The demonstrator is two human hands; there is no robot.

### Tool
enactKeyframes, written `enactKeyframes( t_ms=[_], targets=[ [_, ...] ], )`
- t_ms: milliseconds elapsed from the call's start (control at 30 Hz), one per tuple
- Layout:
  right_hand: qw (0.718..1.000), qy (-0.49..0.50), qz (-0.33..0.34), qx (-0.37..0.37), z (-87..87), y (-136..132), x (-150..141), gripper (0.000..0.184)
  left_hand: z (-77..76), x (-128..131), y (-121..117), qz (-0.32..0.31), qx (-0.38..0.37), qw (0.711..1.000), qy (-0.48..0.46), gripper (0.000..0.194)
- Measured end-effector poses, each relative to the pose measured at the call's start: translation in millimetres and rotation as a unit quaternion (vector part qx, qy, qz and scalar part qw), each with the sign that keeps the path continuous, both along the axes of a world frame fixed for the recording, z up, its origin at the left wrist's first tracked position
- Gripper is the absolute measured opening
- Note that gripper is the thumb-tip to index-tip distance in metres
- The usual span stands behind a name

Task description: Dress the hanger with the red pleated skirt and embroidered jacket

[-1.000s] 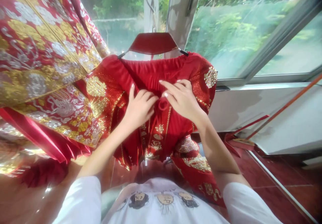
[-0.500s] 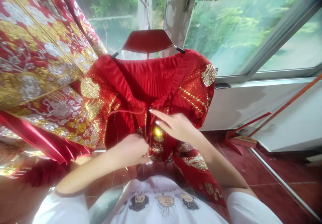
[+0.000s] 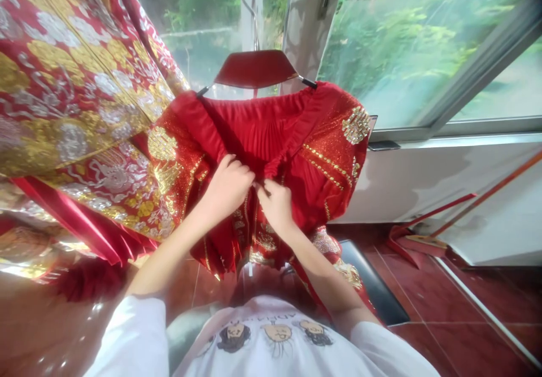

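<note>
A red skirt (image 3: 339, 151) with gold and silver beadwork and a gathered waistband hangs from a hanger (image 3: 256, 69) whose clips grip it on both sides. My left hand (image 3: 232, 185) is closed at the waistband's front opening, its knuckles facing up. Close beside it, my right hand (image 3: 276, 205) pinches the fabric edge at the same opening with thumb and forefinger. The fingertips of both hands nearly meet. A thin cord or the edge itself may lie between them, but the fingers hide it.
More red cloth (image 3: 76, 72) embroidered in gold and silver hangs at left. A window (image 3: 393, 55) fills the back, with a dark flat object (image 3: 383, 146) on its sill. At right, a red dustpan (image 3: 406, 241) and a long orange-red handle (image 3: 486, 196) stand by the wall.
My left hand has risen from below the opening to the waistband. My right hand has turned from pointing fingers to a pinch. The loose red cord at left no longer shows.
</note>
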State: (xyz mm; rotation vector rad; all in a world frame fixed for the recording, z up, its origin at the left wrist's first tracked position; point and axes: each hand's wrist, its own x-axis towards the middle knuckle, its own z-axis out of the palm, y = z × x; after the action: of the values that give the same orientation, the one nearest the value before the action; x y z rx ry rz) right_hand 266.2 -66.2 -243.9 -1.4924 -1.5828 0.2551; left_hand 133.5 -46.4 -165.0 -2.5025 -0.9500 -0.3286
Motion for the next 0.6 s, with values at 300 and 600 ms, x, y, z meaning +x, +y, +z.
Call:
enactKeyframes(
  t_ms=[300,600],
  targets=[
    [0.999,0.002,-0.041,-0.010,2.1,-19.2,-12.9,0.030,9.8,-8.6,-9.8,-0.030,-0.060,0.997,-0.033,0.028],
    [0.975,-0.053,0.047,-0.208,-76.9,-37.3,-2.7,0.032,11.5,-34.7,-20.5,-0.063,-0.009,0.994,-0.087,0.027]
  ],
)
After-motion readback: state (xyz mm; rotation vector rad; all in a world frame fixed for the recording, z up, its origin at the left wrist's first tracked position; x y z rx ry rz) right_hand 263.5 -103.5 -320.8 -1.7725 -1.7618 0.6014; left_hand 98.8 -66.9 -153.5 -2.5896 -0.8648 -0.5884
